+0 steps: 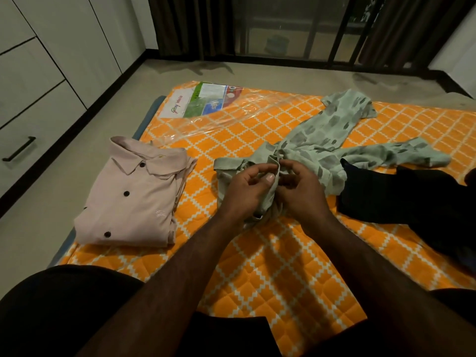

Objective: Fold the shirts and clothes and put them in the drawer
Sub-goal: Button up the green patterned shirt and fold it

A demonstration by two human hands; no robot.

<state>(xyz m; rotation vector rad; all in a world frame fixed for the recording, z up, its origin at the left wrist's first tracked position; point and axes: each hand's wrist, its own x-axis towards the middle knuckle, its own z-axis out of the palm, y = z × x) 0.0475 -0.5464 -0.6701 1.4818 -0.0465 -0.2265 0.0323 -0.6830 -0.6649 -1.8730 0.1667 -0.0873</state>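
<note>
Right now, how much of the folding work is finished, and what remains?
Done: the pink shirt lies folded and buttoned on the mattress. In hand: both the left hand and the right hand pinch the green shirt near its collar; the rest lies spread and unfolded. Left: the dark garment lies unfolded at the right, and nothing is in the drawer, which is closed.

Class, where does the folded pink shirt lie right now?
In the head view, the folded pink shirt lies at the left edge of the orange mattress, left of both hands and the green shirt.
</note>
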